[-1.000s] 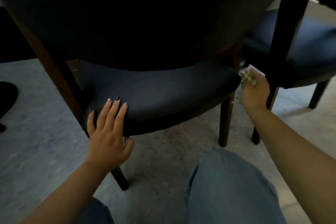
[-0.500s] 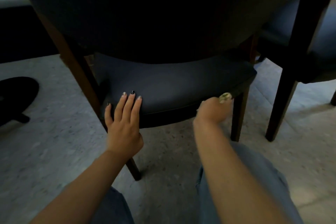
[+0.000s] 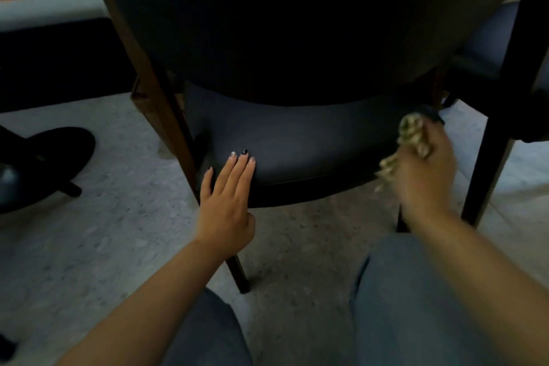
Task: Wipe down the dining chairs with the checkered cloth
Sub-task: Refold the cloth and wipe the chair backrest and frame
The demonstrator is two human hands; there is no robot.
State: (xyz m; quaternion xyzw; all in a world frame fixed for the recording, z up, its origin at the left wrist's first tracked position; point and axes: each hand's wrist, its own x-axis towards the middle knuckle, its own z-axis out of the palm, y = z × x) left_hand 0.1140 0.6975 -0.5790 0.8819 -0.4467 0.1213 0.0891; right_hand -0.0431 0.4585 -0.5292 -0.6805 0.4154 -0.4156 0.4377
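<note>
Dim speckled floor (image 3: 89,246) lies under a dark chair (image 3: 297,140) whose seat the left hand (image 3: 225,202) steadies with flat fingers, while the right hand (image 3: 424,175) grips the bunched cloth (image 3: 411,135) at the seat's right edge, best wiped with firm overlapping strokes.

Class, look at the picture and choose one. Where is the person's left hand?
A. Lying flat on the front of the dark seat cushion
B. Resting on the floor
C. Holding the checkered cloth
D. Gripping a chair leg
A: the left hand lies with straight fingers on the front edge of the seat cushion, while the right hand grips the checkered cloth.
</note>
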